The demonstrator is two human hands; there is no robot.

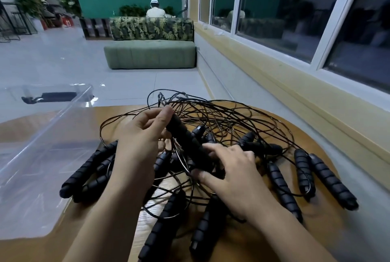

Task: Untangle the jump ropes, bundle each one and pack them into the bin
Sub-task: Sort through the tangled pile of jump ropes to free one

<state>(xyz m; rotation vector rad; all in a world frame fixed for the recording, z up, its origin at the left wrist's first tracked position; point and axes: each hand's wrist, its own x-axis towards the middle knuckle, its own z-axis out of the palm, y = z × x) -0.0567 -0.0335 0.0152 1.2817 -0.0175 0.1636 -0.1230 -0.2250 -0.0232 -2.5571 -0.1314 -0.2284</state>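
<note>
Untangling looks barely begun — the jump ropes (232, 122) lie knotted mid-way across the table (312, 143), none bundled, the clear bin (42, 135) at its left edge apparently empty — while left hand (141, 133) and right hand (230, 169) both grip 1 black handle (185, 139).

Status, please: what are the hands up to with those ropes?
Left hand grips handle at upper end; right hand grips its lower end. Ropes tangled on table, looped round the handle, none bundled.

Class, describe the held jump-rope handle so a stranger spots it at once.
Find the wooden table, then the black rope tangle on it. Other handles lie flat; this handle is raised mid-tangle, left hand gripping its top, right hand its bottom.
</note>
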